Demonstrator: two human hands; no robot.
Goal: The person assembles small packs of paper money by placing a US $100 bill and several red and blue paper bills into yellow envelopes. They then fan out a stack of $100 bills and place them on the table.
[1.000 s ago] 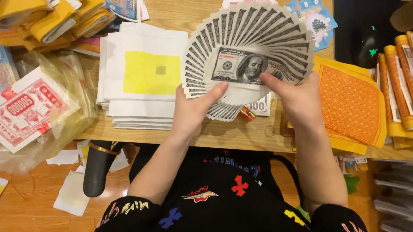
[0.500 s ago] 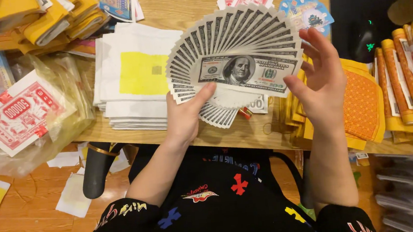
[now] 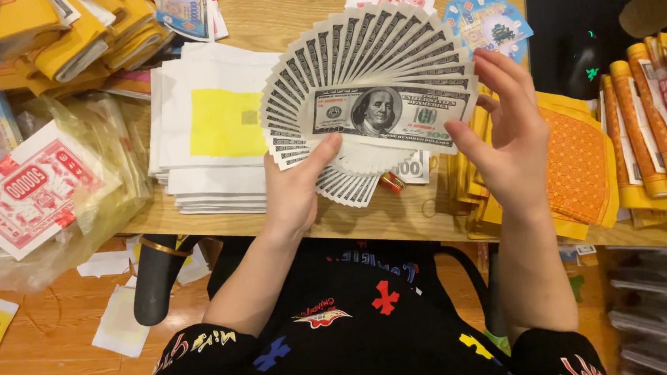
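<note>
From the head camera we look down at a wooden table [image 3: 400, 222] with our two bare hands raised over its near edge. Our left hand [image 3: 296, 190] is closed on a fan of banknote-style paper bills [image 3: 370, 97], thumb pressed across the front near the bottom left corner of the foremost bill, fingers hidden behind the spread. The fan stands over the middle of the table, opened in a wide arc with one bill lying flat across its face.

Our right hand [image 3: 512, 138] is open, fingers loosely spread and slightly curled, palm turned toward the fan. It sits just right of the fan's edge; we cannot tell whether the fingertips touch the bills, and it grips nothing.

Left of the fan lies a stack of white paper sheets with a yellow square [image 3: 214, 129]. Farther left of the fan, a clear plastic bag with red-and-white printed notes [image 3: 28, 192] rests on the table's corner. Right of the fan, partly behind our right hand, sits a pile of orange-and-yellow paper [image 3: 581, 160]. Beyond the fan, at the far right, is a black mouse pad [image 3: 573, 10].
</note>
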